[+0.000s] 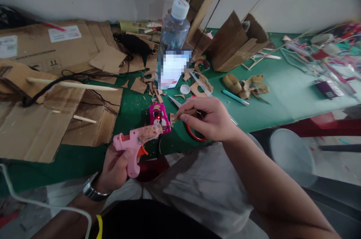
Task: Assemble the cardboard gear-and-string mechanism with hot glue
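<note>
My left hand (115, 167) is wrapped round the grip of a pink hot glue gun (134, 142) with an orange trigger. Its nozzle points right, in front of a magenta box (157, 113) with a lit red light. Between the thumb and fingers of my right hand (210, 116) is a small cardboard piece (180, 114), its left end close to the nozzle; whether they touch I cannot tell. Beneath my right hand lie scissors with red handles (194, 133), partly covered by it.
A clear bottle (175, 30) with a white cap stands behind a pixelated screen (173, 67). Cardboard structures (36, 118) fill the left. Cardboard scraps (138, 85), a teal cutter (235, 97) and a tape roll (232, 84) lie on the green table (284, 98). A grey stool (291, 152) is at right.
</note>
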The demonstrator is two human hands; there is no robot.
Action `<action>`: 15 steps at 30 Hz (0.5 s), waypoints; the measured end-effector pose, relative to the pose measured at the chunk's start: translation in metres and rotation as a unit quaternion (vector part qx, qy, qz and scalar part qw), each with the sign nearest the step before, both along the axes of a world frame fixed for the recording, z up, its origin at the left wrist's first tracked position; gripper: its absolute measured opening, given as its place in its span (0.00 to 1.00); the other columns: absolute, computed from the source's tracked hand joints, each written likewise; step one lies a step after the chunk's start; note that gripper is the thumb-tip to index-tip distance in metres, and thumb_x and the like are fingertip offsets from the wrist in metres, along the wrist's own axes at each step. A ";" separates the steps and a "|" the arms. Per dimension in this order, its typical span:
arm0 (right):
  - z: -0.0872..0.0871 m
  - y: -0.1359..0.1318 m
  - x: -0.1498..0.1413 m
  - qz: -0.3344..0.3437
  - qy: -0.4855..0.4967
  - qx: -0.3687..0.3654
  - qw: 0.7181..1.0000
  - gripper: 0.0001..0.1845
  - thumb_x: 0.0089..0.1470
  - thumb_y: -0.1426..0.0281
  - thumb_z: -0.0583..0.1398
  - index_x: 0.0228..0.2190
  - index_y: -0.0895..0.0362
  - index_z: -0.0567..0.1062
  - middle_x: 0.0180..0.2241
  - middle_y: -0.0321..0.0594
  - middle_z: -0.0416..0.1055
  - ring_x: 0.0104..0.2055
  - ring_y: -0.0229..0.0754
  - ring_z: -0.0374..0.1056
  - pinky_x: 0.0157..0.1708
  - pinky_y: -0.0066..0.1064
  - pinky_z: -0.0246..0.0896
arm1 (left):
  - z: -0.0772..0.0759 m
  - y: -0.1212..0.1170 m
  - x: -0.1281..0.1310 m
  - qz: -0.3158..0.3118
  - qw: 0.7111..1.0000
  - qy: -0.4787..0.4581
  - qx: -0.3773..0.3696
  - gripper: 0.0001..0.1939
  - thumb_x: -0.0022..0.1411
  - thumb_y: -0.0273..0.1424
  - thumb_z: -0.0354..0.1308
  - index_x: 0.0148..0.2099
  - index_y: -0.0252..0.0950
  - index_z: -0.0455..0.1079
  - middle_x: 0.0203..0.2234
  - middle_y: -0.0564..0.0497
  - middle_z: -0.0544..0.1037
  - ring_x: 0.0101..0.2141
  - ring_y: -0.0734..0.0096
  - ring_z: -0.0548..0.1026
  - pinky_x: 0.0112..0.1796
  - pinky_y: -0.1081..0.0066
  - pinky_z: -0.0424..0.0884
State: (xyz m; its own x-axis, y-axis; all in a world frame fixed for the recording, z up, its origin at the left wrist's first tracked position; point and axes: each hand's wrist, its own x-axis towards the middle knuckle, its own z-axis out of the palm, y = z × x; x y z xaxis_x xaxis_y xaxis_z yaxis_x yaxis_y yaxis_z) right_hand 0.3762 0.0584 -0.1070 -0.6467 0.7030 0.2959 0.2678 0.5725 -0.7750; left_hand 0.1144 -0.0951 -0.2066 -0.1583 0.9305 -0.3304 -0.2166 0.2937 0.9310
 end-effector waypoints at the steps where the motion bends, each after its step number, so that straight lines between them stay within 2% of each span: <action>1: 0.000 0.000 0.000 -0.005 0.003 -0.004 1.000 0.06 0.64 0.70 0.65 0.36 0.59 0.82 0.28 0.39 0.79 0.27 0.35 0.69 0.27 0.27 0.63 | 0.001 0.001 0.000 0.002 1.000 0.003 0.006 0.23 0.56 0.52 0.69 0.28 0.36 0.79 0.18 0.48 0.79 0.18 0.65 0.75 0.19 0.71 0.72; 6: -0.001 0.001 0.002 -0.025 0.031 -0.035 0.999 0.08 0.65 0.66 0.66 0.37 0.58 0.84 0.29 0.40 0.79 0.28 0.36 0.69 0.27 0.29 0.61 | 0.000 0.001 -0.001 -0.009 1.000 0.022 0.014 0.22 0.57 0.51 0.69 0.31 0.36 0.80 0.22 0.45 0.82 0.21 0.61 0.79 0.23 0.69 0.75; 11: -0.003 0.000 0.000 -0.013 0.051 -0.050 0.997 0.08 0.65 0.66 0.67 0.37 0.58 0.84 0.28 0.39 0.79 0.27 0.35 0.68 0.27 0.28 0.62 | 0.002 0.002 0.000 -0.018 0.999 0.031 0.035 0.23 0.59 0.52 0.67 0.27 0.35 0.79 0.18 0.46 0.80 0.19 0.63 0.76 0.21 0.70 0.71; 15: -0.004 -0.001 -0.001 -0.005 0.059 -0.073 0.996 0.08 0.65 0.67 0.67 0.37 0.58 0.84 0.28 0.39 0.79 0.27 0.35 0.69 0.26 0.27 0.61 | 0.005 0.003 0.001 -0.020 0.998 0.039 0.036 0.25 0.59 0.53 0.65 0.29 0.34 0.80 0.18 0.45 0.80 0.18 0.61 0.77 0.20 0.69 0.71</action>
State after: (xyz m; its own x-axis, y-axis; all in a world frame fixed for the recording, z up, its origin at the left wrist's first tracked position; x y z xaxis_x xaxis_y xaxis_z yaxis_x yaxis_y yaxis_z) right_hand 0.3755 0.0579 -0.1107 -0.6065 0.7499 0.2643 0.1742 0.4496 -0.8761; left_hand 0.1151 -0.0918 -0.2015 -0.1441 0.9571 -0.2512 -0.1323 0.2329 0.9634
